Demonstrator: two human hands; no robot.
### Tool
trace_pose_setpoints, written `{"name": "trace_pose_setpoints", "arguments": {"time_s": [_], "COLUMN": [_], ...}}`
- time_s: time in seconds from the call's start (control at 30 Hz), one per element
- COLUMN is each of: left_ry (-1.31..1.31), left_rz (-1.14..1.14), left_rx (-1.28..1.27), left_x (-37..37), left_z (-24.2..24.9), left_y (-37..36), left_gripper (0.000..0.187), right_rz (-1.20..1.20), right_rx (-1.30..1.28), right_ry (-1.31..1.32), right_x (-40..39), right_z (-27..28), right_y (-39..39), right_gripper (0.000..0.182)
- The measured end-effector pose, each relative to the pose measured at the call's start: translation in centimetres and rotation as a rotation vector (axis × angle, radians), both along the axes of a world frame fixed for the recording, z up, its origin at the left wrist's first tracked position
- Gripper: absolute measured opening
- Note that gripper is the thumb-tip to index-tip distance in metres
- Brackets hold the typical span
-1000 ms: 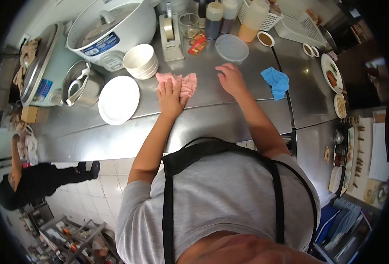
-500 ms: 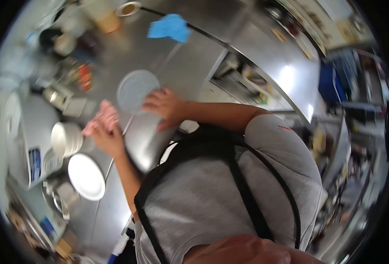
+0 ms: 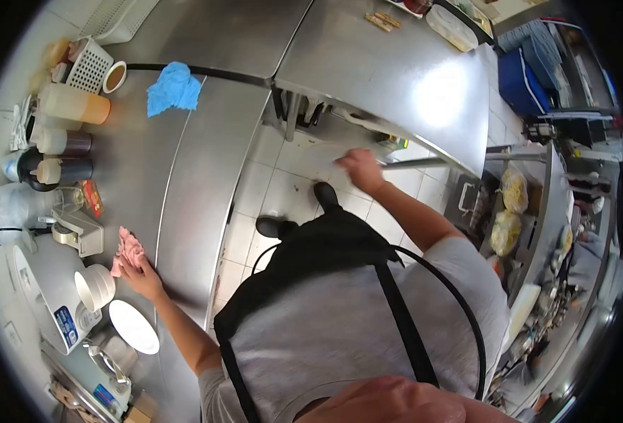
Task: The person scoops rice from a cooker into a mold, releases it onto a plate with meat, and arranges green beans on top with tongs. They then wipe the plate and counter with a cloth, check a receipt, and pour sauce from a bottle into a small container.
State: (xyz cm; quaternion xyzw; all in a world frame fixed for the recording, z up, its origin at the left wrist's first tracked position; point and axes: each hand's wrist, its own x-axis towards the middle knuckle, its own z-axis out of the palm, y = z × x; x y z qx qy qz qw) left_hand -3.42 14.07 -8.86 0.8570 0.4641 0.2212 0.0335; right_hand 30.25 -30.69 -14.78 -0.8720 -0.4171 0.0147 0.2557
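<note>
My left hand [image 3: 142, 279] rests on the steel worktop [image 3: 202, 169] at the left, its fingers closed on a crumpled pink cloth [image 3: 129, 248]. My right hand [image 3: 362, 170] is out over the floor, right of the worktop edge, with its fingers pinched together. From its fingertips a thin translucent round lid [image 3: 323, 152] extends to the left, faint against the tiles. White bowls [image 3: 95, 287] stand stacked just below the pink cloth, and a white oval plate [image 3: 134, 326] lies below my left hand.
A blue cloth [image 3: 174, 89] lies on the far worktop. Sauce bottles [image 3: 75, 104] and a white basket [image 3: 89, 67] line the left wall. A second steel table [image 3: 375, 67] stands at the upper right, with shelves [image 3: 537, 233] along the right side.
My right hand has moved right, off the worktop, and the round lid has left the worktop with it. My left hand and the pink cloth appear lower and further left as the view shifts.
</note>
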Motion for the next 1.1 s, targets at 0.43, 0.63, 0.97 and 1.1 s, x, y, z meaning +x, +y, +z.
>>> {"name": "trace_pose_setpoints", "arguments": {"time_s": [0.43,0.63,0.97,1.1], "left_ry": [0.219,0.176,0.058,0.056], "left_rz": [0.332,0.421,0.236,0.25], "left_rx": [0.149,0.172,0.243,0.235], "left_x": [4.0,8.8,10.0,10.4], "left_z": [-2.5,-1.7,-1.5,-0.9], "left_y": [-7.0,-11.5,-13.7,-14.1], "left_gripper": [0.05,0.047,0.046,0.044], "right_rz": [-0.638,-0.433,0.181,-0.278], "right_rx": [-0.53,-0.297,0.403,0.457], "right_ry": [0.026,0.177,0.239,-0.262], "right_x": [18.7,14.6,8.7,21.7], "right_z": [-17.2,-14.8,8.5,8.7], "right_y": [-11.2,-9.5,2.4,1.9], "right_gripper": [0.026,0.027,0.012,0.022]}}
